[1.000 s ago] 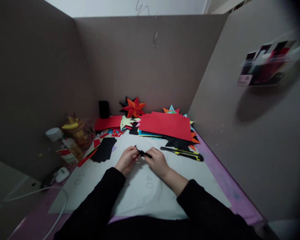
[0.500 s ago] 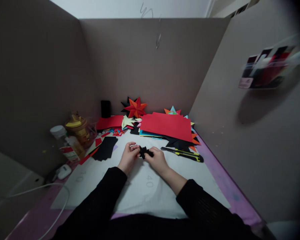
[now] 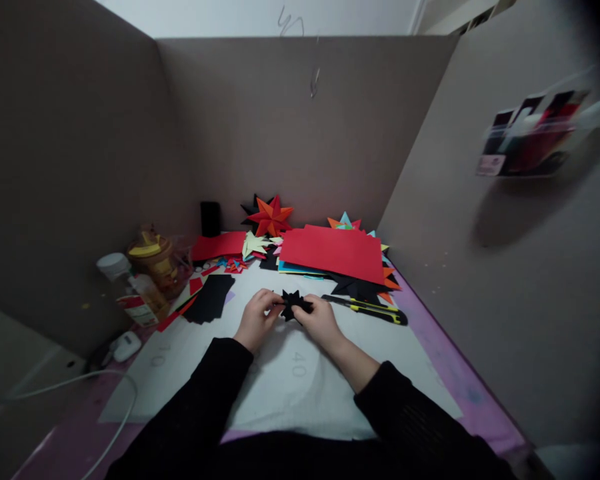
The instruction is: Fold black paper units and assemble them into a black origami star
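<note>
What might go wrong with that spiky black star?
The little points on the black paper star might get bent or squashed, because the left hand and right hand are both pinching it.

The black-and-yellow tool, which looks like a cutter, lies right beside the right hand, so a bump might nick a finger. I can't tell whether its blade is out.

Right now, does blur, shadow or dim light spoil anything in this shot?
Head view: dim overall, the right edge blacked out; the pouch blurred, a soft shadow below it on the right wall; the black star's folds hard to make out.
</note>
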`<state>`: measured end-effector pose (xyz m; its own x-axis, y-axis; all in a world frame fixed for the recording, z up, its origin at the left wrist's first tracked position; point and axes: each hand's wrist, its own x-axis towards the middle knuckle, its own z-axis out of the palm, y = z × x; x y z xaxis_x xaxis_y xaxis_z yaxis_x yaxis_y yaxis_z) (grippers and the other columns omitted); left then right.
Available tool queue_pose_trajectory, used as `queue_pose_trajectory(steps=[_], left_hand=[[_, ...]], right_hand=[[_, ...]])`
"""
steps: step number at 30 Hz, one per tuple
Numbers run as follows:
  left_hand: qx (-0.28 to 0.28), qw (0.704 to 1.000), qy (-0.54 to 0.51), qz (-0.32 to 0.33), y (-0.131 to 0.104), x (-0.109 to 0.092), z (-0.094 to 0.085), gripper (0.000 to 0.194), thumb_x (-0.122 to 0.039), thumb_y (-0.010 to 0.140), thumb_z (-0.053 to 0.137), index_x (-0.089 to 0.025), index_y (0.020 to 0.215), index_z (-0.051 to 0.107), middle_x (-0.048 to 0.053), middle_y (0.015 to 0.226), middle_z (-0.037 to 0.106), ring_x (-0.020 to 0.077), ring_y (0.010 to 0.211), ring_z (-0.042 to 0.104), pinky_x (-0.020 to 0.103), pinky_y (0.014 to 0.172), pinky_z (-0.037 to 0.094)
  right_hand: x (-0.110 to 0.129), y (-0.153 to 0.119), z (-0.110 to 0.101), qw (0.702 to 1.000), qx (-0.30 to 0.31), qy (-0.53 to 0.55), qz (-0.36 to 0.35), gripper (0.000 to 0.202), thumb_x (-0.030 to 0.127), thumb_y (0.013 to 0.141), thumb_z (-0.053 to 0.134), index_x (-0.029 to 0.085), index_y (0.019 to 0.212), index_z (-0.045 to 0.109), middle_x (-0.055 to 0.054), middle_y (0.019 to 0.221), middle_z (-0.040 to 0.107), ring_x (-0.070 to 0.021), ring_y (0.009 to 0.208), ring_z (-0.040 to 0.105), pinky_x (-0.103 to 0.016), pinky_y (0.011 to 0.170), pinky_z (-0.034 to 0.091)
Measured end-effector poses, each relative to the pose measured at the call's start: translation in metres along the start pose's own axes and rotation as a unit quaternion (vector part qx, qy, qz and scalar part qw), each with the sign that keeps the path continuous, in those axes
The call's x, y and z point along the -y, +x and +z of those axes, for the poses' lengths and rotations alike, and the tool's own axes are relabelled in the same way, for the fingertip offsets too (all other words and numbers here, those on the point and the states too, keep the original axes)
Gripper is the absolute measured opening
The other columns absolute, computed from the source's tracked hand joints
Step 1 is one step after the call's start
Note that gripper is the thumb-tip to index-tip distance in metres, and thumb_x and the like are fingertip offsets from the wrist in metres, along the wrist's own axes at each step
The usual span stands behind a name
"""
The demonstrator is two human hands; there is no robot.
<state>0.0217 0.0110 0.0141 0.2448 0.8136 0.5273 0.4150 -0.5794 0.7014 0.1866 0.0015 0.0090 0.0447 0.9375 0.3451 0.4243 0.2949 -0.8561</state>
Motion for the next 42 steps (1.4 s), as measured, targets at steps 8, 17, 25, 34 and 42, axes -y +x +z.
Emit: queue_pose_trajectory(steps=[8,17,25,34,42], left_hand=[[-0.022,0.998,-0.066,-0.011,0.0004,0.0032,-0.0014,0.011,-0.025,0.077,0.060,-0.020,0.083,0.068,0.005,0.079,0.060,0.0135,0.068,0.055,0.024,0.058,0.043],[-0.048,0.995,-0.081,-0.018,0.0033,0.0051,-0.0024,0.011,-0.024,0.075,0.063,-0.017,0.080,0.069,0.006,0.076,0.061,0.0131,0.067,0.056,0.024,0.058,0.045],[-0.021,0.999,-0.044,-0.012,0.0021,0.0084,0.0003,0.011,-0.023,0.077,0.061,-0.017,0.082,0.069,0.005,0.077,0.061,0.0110,0.061,0.053,0.022,0.055,0.042],[0.001,0.998,-0.039,-0.042,-0.0001,0.0075,0.0045,0.012,-0.023,0.074,0.063,-0.016,0.083,0.065,0.005,0.079,0.061,0.0131,0.069,0.056,0.024,0.062,0.045],[-0.025,0.986,-0.109,-0.121,0.0043,0.0016,0.0016,0.011,-0.022,0.070,0.065,-0.016,0.078,0.068,0.004,0.077,0.064,0.0134,0.069,0.058,0.024,0.065,0.046]], right_hand=[[0.0009,0.0002,-0.0020,0.999,0.002,0.013,-0.034,0.018,0.025,0.069,0.057,0.017,0.053,0.055,0.001,0.057,0.049,-0.0128,0.057,0.048,-0.023,0.054,0.035],[-0.0021,0.0013,-0.0011,0.997,0.019,0.072,-0.037,0.015,0.022,0.071,0.058,0.016,0.058,0.060,0.000,0.061,0.052,-0.0131,0.062,0.051,-0.023,0.057,0.037],[-0.0026,0.0020,-0.0024,0.997,0.022,0.076,0.006,0.015,0.027,0.071,0.061,0.015,0.060,0.062,-0.001,0.062,0.054,-0.0133,0.060,0.051,-0.024,0.056,0.037],[0.0000,0.0017,-0.0012,0.996,-0.002,0.088,-0.024,0.017,0.023,0.074,0.056,0.016,0.059,0.059,0.000,0.062,0.052,-0.0132,0.061,0.052,-0.024,0.058,0.038],[-0.0004,0.0025,-0.0038,0.996,-0.003,0.079,-0.048,0.017,0.021,0.074,0.056,0.016,0.058,0.058,0.000,0.062,0.051,-0.0128,0.061,0.051,-0.023,0.057,0.038]])
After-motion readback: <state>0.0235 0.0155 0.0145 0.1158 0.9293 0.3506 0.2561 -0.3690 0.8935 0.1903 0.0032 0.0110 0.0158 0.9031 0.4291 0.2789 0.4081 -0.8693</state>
